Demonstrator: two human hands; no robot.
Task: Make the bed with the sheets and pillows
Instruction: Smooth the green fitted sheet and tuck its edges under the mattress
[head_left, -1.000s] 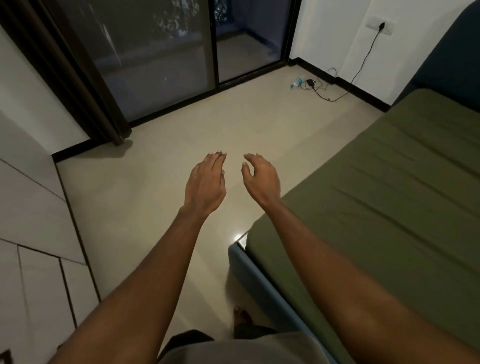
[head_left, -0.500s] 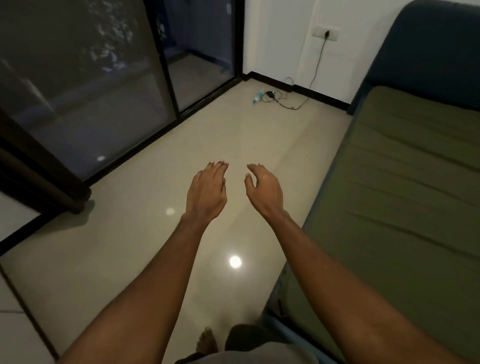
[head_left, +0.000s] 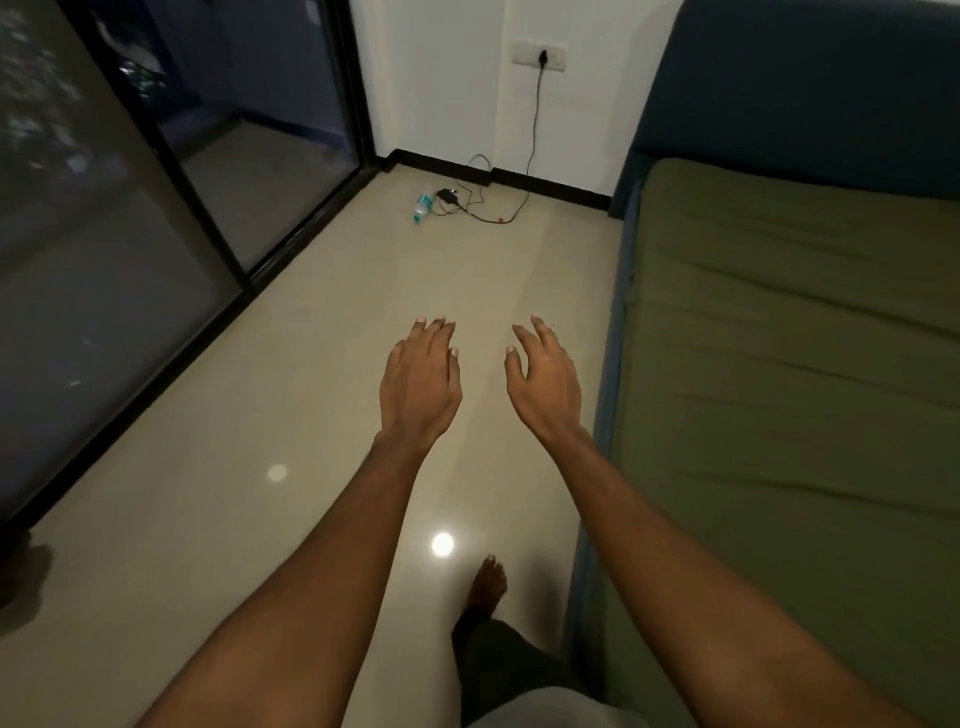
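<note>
The left hand (head_left: 421, 384) and right hand (head_left: 543, 382) hang spread, holding nothing; the green-sheeted bed (head_left: 779, 415) lies at 3 o'clock. Walking toward 12 o'clock, the person's foot (head_left: 488, 582) could catch the cable (head_left: 535, 119).

Single view, worn on my head, wide-angle. It looks forward and steeply down along both forearms. My left hand (head_left: 421, 387) and right hand (head_left: 545, 387) sit near frame centre, close to the lens. My foot (head_left: 488, 582) shows at lower centre. The floor (head_left: 311, 415) runs up the middle, with the glass door (head_left: 104, 260) at upper left, the bed (head_left: 779, 389) along the right side, and the wall socket (head_left: 540, 54) at top, farthest off.
</note>
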